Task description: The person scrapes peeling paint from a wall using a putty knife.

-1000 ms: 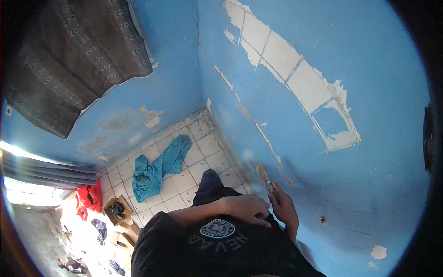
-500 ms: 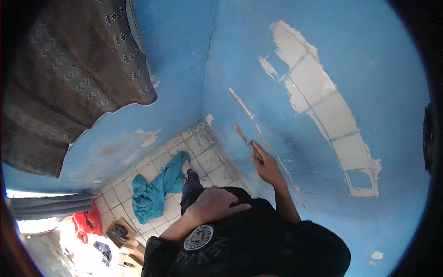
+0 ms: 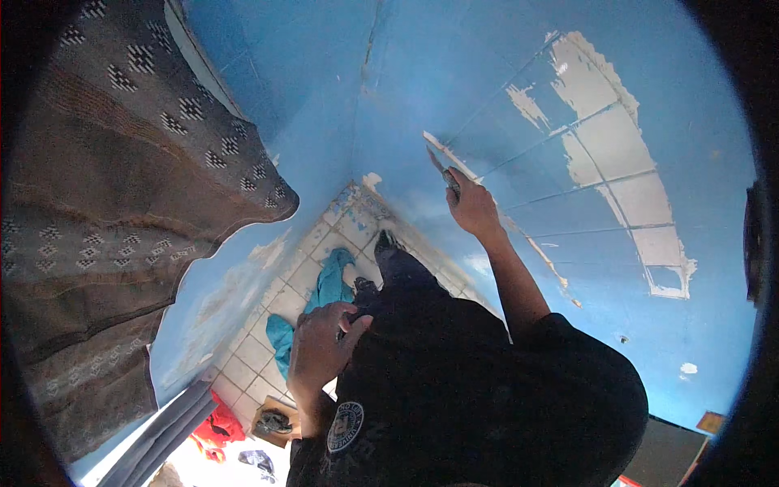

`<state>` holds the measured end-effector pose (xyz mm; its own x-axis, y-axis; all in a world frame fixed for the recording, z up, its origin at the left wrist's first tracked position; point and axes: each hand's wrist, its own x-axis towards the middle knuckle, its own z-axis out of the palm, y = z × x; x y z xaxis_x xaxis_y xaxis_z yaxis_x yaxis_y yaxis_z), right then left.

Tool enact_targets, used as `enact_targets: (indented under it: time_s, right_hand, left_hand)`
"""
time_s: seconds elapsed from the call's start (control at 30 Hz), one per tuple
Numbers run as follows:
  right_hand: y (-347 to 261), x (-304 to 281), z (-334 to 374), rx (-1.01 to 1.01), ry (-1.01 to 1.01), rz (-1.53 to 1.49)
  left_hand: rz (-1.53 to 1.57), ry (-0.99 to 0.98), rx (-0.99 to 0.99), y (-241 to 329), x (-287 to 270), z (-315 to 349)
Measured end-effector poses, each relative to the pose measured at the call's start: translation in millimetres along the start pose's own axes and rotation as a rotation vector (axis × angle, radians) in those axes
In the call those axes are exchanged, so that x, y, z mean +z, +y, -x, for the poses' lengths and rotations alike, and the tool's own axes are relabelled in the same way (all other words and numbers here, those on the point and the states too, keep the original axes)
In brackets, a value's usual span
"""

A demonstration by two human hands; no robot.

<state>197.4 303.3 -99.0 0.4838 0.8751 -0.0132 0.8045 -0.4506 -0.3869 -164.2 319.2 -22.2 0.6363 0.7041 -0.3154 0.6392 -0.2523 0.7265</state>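
Note:
My right hand [image 3: 472, 204] is closed around the handle of a putty knife [image 3: 436, 159] with a narrow blade. Its tip points up and away, close to a thin pale strip of bared surface [image 3: 451, 152] on the blue wall [image 3: 519, 235]. I cannot tell whether the blade touches the wall. In front of my dark clothing, my left hand [image 3: 318, 345] is curled, with thumb and forefinger close together. Dark cloth shows beside those fingers; what they hold, if anything, is hidden.
White tiles show in a large peeled patch [image 3: 621, 154] at right. A dark patterned curtain [image 3: 122, 243] hangs at left. On the tiled floor [image 3: 251, 357] lie a teal cloth [image 3: 329, 280], an open cardboard box [image 3: 284, 438] and red cloth [image 3: 219, 426].
My right hand has moved up along the wall with the putty knife. My left hand has gone from lying flat on the shirt to curled. The view has shifted.

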Motion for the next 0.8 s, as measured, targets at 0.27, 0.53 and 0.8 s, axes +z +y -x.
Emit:
enact_targets:
  time_s: [0.27,0.53,0.8]
  right_hand:
    - [-3,27,-33,0.059,0.064,0.173]
    - [9,31,-11,0.008,0.078,0.145]
    - [-10,28,-4,0.117,-0.038,0.092]
  left_hand:
    - [0.031,0.040,-0.087,-25,-9,16]
    - [0.186,0.109,-0.147,-34,2,23]
    - [0.036,0.068,-0.028,-14,3,2]
